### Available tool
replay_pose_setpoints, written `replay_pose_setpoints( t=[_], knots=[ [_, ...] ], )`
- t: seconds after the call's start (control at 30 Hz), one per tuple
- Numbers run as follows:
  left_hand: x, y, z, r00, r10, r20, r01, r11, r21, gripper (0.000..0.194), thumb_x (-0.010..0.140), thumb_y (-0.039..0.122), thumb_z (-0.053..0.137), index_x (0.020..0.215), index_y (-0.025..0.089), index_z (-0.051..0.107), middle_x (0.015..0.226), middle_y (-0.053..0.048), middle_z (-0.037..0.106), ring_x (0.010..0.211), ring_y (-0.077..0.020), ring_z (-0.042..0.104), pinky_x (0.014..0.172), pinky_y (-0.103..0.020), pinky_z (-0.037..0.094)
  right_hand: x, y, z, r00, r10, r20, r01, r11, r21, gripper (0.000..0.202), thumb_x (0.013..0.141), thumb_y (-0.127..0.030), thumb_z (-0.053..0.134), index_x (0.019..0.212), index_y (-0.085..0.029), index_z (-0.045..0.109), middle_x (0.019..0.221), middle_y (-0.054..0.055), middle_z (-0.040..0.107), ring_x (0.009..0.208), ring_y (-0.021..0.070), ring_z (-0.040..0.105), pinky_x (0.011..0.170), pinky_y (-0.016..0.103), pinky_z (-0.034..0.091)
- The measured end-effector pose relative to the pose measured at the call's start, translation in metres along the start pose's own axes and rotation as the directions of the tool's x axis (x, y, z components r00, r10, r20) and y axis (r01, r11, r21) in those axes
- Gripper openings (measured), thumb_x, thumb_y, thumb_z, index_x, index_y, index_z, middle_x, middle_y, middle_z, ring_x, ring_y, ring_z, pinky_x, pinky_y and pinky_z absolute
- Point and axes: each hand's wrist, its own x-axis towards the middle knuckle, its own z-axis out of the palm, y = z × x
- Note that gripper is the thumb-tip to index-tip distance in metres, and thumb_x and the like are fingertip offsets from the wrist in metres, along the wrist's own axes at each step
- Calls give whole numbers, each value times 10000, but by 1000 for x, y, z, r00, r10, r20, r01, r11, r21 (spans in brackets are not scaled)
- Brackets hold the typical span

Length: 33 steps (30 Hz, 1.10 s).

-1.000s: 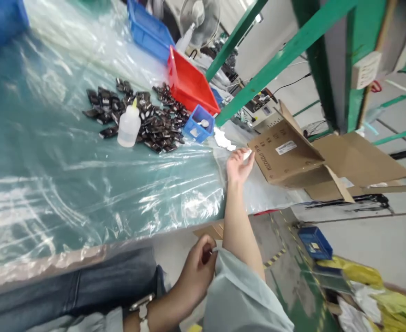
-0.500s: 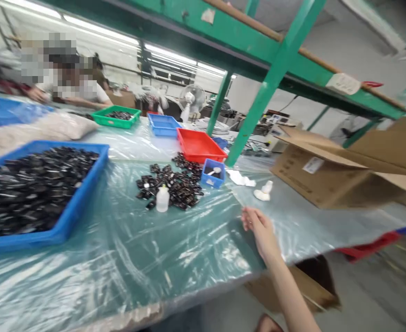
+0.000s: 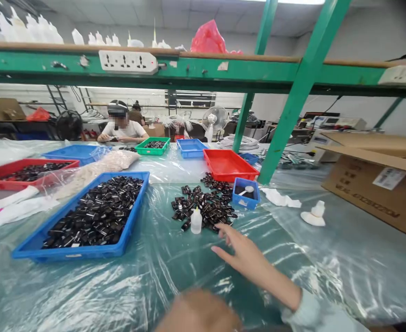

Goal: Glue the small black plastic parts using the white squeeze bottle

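one right hand (image 3: 246, 256) reaches flat over the plastic-covered table (image 3: 154, 276), fingers spread and holding nothing, just short of the loose pile of small black parts (image 3: 206, 207) beside a little white bottle (image 3: 196, 221), while the blurred left hand (image 3: 198, 313) sits too close to judge.

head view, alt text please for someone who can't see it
A right hand reaches, fingers spread, toward a pile of small black parts and a little white bottle on a plastic-covered table. A blue tray of black parts sits left.
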Motion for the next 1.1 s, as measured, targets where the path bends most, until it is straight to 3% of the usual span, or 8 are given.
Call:
replay_pose_setpoints(
  t=[0.13,0.23,0.37,0.53,0.63,0.77,0.93,1.1],
  knots=[
    [20,-34,-75,915,-143,-378,292,881,373,161,951,201,557,1087,133,610,1119,-83,615,1048,-252,594,916,-495,470,60,0,29,995,-38,96,32,998,61,363,911,-357,598,1217,-172,535,1069,55,635,771,153,647,675,337,550],
    [45,-66,-100,846,-138,-515,415,776,474,230,944,218,579,1162,144,580,1154,-86,607,995,-235,624,854,-449,519,80,-5,44,990,-54,131,41,995,95,237,921,-331,594,1074,-150,604,948,23,659,721,134,648,636,304,550],
    [65,-98,-97,840,-85,-536,419,729,541,230,936,243,595,1143,141,594,1139,-81,621,1006,-237,625,863,-452,519,68,-10,49,998,-18,67,10,993,118,227,878,-306,641,1052,-165,610,957,25,656,772,155,639,683,327,536],
    [54,-115,-90,857,-36,-515,337,795,505,213,949,209,566,1153,150,581,1108,-72,622,1025,-237,610,869,-444,510,46,-13,50,999,14,36,-20,983,182,260,812,-237,635,1071,-237,603,1010,48,658,947,243,621,813,365,506],
    [41,-116,-91,838,-42,-544,319,846,426,262,985,144,422,1237,165,492,1110,-94,576,1011,-227,599,851,-404,511,50,-13,55,997,7,71,-23,973,229,250,839,-263,582,1088,-238,577,1084,64,651,1036,255,607,887,377,478],
    [32,-108,-88,819,-97,-565,321,894,313,241,988,126,266,1106,186,468,1028,-87,556,916,-186,606,822,-324,493,57,-10,62,987,-13,161,-35,955,296,267,856,-288,569,1121,-260,557,1130,51,664,1051,239,621,913,368,470],
    [29,-98,-84,818,-207,-536,363,909,204,161,986,209,305,932,210,456,748,6,544,672,-166,552,640,-281,439,47,-2,60,972,94,214,-168,916,365,358,872,-370,559,1192,-265,435,1064,56,687,941,220,663,833,357,511],
    [27,-102,-83,838,-281,-468,387,910,147,157,939,238,391,794,212,443,703,16,503,620,-159,472,579,-271,357,40,-1,43,944,208,255,-307,837,454,262,835,-482,596,966,-272,511,827,11,671,771,204,662,686,304,529]
  ],
)
